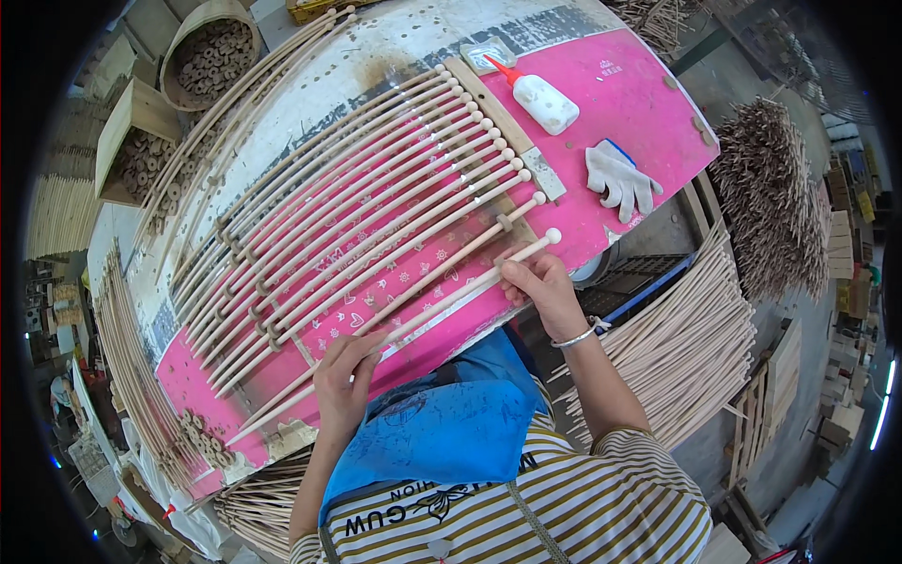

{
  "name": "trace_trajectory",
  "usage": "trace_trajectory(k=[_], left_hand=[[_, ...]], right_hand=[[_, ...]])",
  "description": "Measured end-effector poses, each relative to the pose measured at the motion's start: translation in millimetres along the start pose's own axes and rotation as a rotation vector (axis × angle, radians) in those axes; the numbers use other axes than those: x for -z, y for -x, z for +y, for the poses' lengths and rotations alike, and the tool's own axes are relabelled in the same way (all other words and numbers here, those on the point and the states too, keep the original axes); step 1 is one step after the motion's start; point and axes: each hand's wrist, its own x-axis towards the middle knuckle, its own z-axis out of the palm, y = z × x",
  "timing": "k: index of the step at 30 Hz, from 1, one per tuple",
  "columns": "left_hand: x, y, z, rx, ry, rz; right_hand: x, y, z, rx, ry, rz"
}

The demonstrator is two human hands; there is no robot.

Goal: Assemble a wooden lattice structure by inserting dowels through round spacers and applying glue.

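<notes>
A pale wooden rod (442,305) with a ball tip lies across the near edge of the pink board (601,85). My right hand (547,293) pinches it just below the ball, and my left hand (346,376) has its fingers closed around it lower down. Just beyond is another ball-tipped rod with a small wooden ring (505,223) around it near its ball. Farther off, several ball-tipped rods (376,202) lie side by side, their ball ends over a wooden strip (481,99). Rings sit around many of these toward their left ends.
A white squeeze bottle (545,103) with a red nozzle and a white glove (622,180) lie at the board's right. Rings fill a round tub (172,80) and a wooden box (115,155) at far left. Bundles of rods (658,343) stand to the right; loose rods (127,348) lie left.
</notes>
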Motion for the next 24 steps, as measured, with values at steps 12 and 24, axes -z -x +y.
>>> trace_trajectory(k=[12,24], left_hand=[[-22.2,-1.6,-10.5,-0.065,-0.045,0.046],[-29.4,-2.8,-11.5,-0.028,-0.039,0.043]], right_hand=[[3.6,2.9,-4.2,0.023,0.135,0.175],[6.6,5.8,-14.7,0.893,1.136,0.348]])
